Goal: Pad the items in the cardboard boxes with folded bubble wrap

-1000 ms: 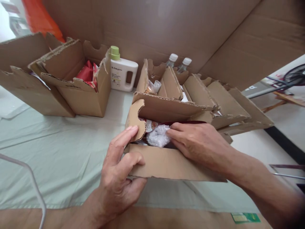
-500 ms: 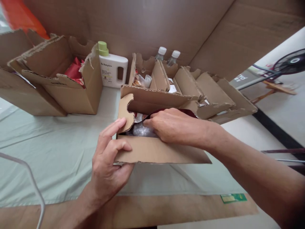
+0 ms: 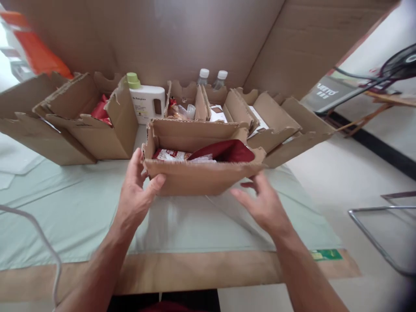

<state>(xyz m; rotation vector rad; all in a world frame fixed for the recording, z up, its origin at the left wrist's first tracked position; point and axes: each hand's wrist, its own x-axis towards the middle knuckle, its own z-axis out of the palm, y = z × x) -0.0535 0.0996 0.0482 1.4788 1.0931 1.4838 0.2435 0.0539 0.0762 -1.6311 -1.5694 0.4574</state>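
Observation:
An open cardboard box (image 3: pixel 195 178) stands in front of the row of boxes, its long side facing me. Inside lie a dark red cloth-like item (image 3: pixel 232 151), a red and white printed packet (image 3: pixel 172 154) and some clear plastic (image 3: pixel 203 159). My left hand (image 3: pixel 138 188) grips the box's left end, thumb on the front wall and fingers round the side. At the lower right corner is my right hand (image 3: pixel 260 199), thumb and fingers apart; its fingertips are at the box edge, partly hidden, and it holds nothing.
More cardboard boxes (image 3: pixel 87 138) stand at the left and several behind. A white bottle with a green cap (image 3: pixel 147 102) is between them. Two white-capped bottles (image 3: pixel 203 77) stand at the back. A pale cable (image 3: pixel 42 238) curves at left; a green packet (image 3: pixel 328 254) lies at the front edge.
My right hand has come out of the box and moved to its right end. The box now sits more level, its contents in fuller view. The camera view has shifted.

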